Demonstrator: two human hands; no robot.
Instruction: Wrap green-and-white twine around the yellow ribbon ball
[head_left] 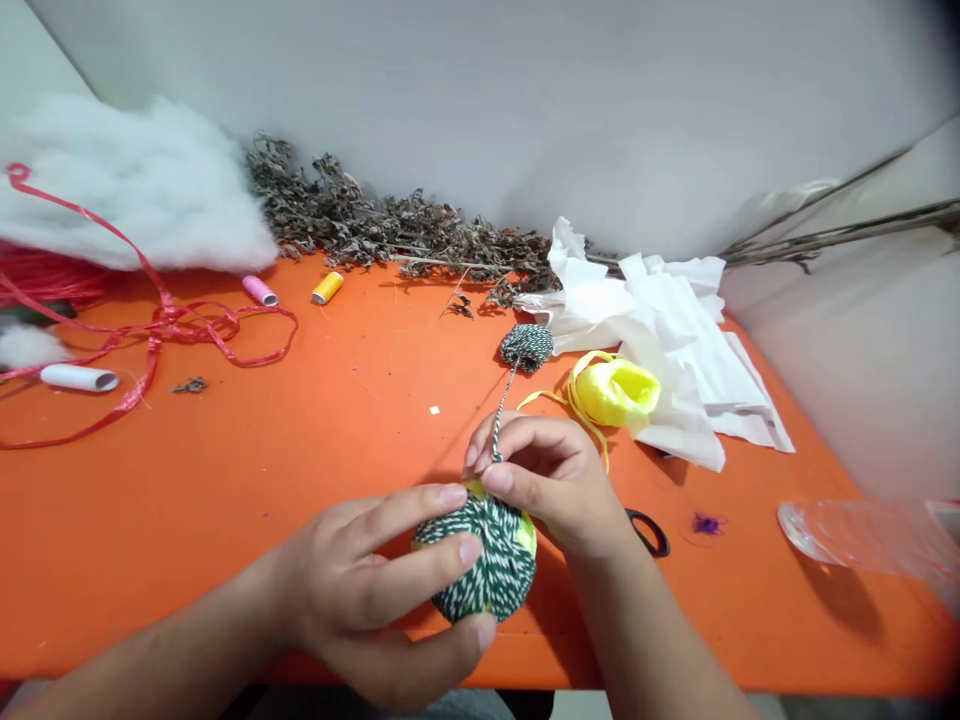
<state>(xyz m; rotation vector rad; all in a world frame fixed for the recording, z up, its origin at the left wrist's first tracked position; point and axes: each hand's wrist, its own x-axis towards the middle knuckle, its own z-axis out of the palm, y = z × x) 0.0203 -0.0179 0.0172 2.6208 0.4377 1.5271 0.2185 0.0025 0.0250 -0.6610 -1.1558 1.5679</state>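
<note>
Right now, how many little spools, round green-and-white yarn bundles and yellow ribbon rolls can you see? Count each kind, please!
Small cylindrical spools: 3 (pink spool, yellow spool, white spool)
Round green-and-white yarn bundles: 2 (large yarn bundle, small yarn bundle)
Shiny yellow ribbon roll: 1
Total: 6

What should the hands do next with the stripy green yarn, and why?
Maybe the right hand should wind the strand over the yellow patch on the wrapped ball. That patch shows uncovered, the left hand steadies the ball, and the strand runs to a yarn bundle, so there's more to use.
</note>
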